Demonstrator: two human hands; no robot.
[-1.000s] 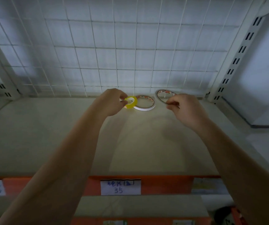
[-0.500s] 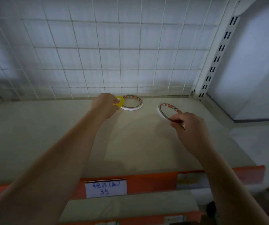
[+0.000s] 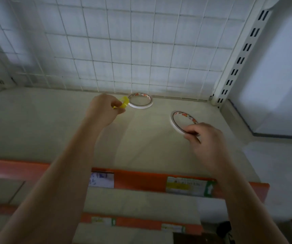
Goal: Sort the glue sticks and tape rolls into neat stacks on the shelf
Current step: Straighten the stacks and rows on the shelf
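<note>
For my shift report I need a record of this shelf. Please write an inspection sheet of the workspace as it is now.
Surface: beige shelf with orange front edge.
Job's things: flat tape roll lying by the wire grid; second flat tape roll tilted in the right hand; small yellow tape roll; glue sticks nothing seen.
Clutter: nothing seen.
Grippers: left hand pinches the yellow roll; right hand grips the second roll.
Cables: nothing seen.
Surroundings: price labels, slotted upright.
</note>
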